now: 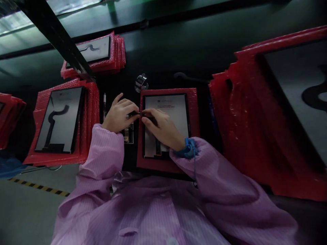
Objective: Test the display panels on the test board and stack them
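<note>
In front of me a display panel (167, 103) with a pale grey back and black edge lies on a red foam sheet (194, 127). Its dark flex cable (157, 148) rises from the bottom edge and passes out of sight under my right hand (165, 127). My left hand (120, 114) is just off the panel's left edge. Both hands are closed in a pinch, fingertips nearly meeting over that edge at a small dark strip (140, 113). Whether this strip is the cable's end, I cannot tell. A blue band (189, 148) circles my right wrist.
Red bubble-wrap stacks topped with panels stand at left (88, 126), back left (119, 51) and right (230, 136). A shiny tape roll (141, 83) sits behind the foam sheet. A white-tipped pen (104, 102) lies beside my left hand. A dark post (56, 37) slants across the upper left.
</note>
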Action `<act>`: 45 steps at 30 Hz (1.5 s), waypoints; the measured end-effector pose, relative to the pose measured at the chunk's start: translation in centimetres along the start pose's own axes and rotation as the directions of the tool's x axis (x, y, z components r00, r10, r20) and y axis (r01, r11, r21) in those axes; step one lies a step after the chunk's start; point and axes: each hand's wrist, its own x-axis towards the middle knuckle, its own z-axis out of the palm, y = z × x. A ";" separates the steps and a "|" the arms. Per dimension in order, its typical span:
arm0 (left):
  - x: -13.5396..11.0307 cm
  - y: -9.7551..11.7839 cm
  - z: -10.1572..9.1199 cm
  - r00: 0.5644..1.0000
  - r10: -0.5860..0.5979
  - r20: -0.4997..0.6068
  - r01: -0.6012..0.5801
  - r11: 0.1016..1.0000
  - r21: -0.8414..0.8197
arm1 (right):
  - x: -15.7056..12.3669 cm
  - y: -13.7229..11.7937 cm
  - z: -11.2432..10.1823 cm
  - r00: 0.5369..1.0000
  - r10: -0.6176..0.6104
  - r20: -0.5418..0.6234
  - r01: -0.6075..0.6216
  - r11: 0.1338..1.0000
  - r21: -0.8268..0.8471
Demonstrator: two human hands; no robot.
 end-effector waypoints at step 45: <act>0.1 1.4 1.2 0.984 -0.018 0.175 0.020 1.000 -0.008 | 1.4 1.1 0.1 0.994 -0.027 0.104 0.033 0.998 -0.053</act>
